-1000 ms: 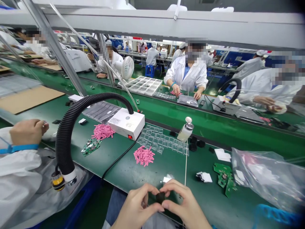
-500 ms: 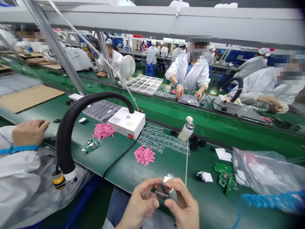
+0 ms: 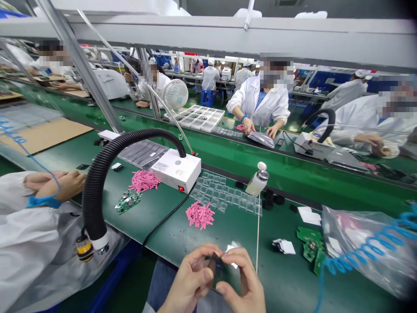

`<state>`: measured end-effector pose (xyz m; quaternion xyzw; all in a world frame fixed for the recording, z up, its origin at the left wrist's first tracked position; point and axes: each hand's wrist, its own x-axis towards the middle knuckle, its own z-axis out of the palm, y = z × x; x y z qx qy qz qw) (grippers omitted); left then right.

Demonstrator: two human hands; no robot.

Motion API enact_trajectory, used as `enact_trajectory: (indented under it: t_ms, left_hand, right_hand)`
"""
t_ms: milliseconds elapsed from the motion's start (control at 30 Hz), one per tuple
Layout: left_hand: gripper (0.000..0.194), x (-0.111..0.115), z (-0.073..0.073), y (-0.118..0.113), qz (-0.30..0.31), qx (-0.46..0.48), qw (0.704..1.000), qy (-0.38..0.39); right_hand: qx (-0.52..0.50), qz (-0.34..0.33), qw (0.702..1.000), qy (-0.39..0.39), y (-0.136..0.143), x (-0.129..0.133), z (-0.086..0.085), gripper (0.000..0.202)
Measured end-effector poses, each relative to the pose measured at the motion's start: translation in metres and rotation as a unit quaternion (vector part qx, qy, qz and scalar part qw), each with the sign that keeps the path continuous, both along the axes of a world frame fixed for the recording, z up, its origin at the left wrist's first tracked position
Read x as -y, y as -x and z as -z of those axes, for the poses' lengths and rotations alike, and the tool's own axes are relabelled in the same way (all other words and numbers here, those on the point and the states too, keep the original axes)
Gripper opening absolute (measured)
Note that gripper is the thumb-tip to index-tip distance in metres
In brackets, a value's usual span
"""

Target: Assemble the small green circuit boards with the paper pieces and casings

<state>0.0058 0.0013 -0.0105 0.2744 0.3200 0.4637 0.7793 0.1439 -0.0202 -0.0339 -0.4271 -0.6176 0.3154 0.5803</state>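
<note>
My left hand (image 3: 192, 278) pinches a small dark glossy panel (image 3: 216, 270) at its left edge, just above the front edge of the bench. My right hand (image 3: 246, 280) grips the same panel from the other side with thumb and fingertips. The panel is tilted, and fingers cover part of it. A small white piece (image 3: 232, 255) shows behind my right fingers; whether it is joined to the panel I cannot tell. Beyond my hands lie a pile of pink strips (image 3: 200, 214) and rows of clear square pieces (image 3: 215, 190).
A white box (image 3: 178, 167) with a black flexible hose (image 3: 93, 191) stands left of centre. A pump bottle (image 3: 257, 180) is behind the clear pieces. Green circuit boards (image 3: 311, 243) and a plastic bag (image 3: 365, 248) lie right. A co-worker's hand (image 3: 65, 187) is at left.
The dark panel has turned to a steeper tilt between my fingers. At left, the co-worker's hands have moved right, towards the hose. The whole view has shifted slightly.
</note>
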Motion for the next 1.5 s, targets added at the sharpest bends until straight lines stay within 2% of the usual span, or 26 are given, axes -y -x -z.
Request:
enact_trajectory:
  t_ms: [200,433,967,1167,1333,1500]
  left_hand:
    - [0.036,0.001,0.005,0.004,0.021,-0.029,0.999,0.003]
    - [0.039,0.003,0.006,0.006,0.023,-0.124,0.992,-0.025]
    - [0.038,0.002,0.004,0.004,0.025,-0.170,0.984,-0.050]
    - [0.037,0.002,0.005,0.004,0.030,-0.152,0.987,-0.042]
    - [0.037,0.001,0.004,0.004,-0.002,-0.096,0.995,-0.011]
    - [0.037,0.001,0.002,0.005,0.006,-0.096,0.995,-0.006]
  right_hand:
    - [0.090,0.040,0.995,0.024,-0.008,-0.001,-0.008,0.007]
    - [0.123,0.041,0.991,0.021,-0.011,-0.005,-0.014,0.009]
    - [0.134,0.058,0.988,-0.048,-0.012,-0.005,-0.020,0.011]
    - [0.142,0.041,0.988,-0.034,-0.013,-0.006,-0.019,0.012]
    - [0.154,0.015,0.987,-0.051,-0.013,-0.004,-0.017,0.016]
    - [0.137,0.041,0.990,-0.022,-0.013,-0.004,-0.018,0.011]
